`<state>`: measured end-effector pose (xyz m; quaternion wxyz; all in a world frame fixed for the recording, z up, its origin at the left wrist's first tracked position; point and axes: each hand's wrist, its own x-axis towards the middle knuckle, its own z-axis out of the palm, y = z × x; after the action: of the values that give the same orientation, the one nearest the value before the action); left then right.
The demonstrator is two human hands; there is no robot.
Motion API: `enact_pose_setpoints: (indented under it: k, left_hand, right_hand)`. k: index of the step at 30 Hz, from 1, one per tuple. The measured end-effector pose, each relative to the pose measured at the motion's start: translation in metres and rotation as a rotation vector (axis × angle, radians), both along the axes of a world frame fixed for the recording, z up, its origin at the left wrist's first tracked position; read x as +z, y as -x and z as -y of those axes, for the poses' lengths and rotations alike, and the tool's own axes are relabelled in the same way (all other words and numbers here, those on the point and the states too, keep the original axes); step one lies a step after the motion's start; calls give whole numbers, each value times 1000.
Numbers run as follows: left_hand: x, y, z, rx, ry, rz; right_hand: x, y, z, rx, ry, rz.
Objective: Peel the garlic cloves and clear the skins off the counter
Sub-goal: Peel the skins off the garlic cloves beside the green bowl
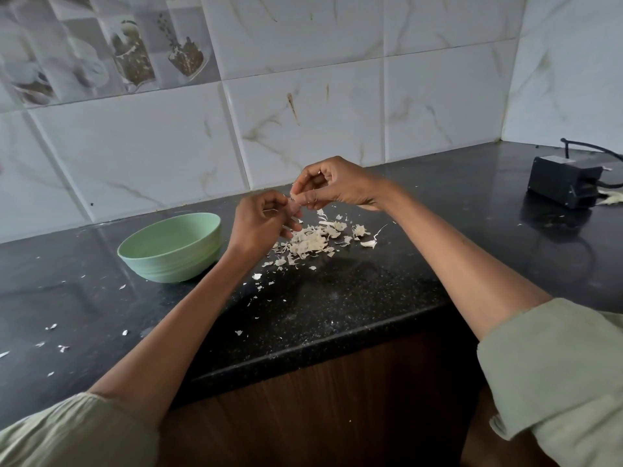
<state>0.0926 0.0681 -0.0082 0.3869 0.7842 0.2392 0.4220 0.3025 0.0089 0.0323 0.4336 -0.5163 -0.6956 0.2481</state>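
Above the black counter (337, 298) both my hands meet on one small garlic clove (295, 199). My left hand (261, 224) holds the clove from below with curled fingers. My right hand (332, 185) pinches a bit of its skin between thumb and fingers. Just under the hands lies a pile of pale garlic skins (312, 242), with a loose clove (368, 244) at its right edge. A light green bowl (170, 247) stands to the left of my left hand; its inside is mostly hidden.
Small skin flakes (60, 347) are scattered over the counter's left and front. A black power adapter (561, 185) with a cable sits at the far right by the tiled wall. The counter's front edge runs diagonally above a wooden cabinet front (337, 399).
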Motion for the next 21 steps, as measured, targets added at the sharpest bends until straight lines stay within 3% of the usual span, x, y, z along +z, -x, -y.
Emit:
enact_pose_setpoints:
  k: [9,17,21]
  left_hand:
    - [-3,-4,-2,-66,2,-47]
    - [-2,-5,-1,-26,50,-7]
    - [-3,-4,-2,-1,62,0]
  right_hand:
    - [3,-6,2,-11,41,-129]
    - [2,-2,4,-74,27,-42]
    - [1,-11,9,4,41,55]
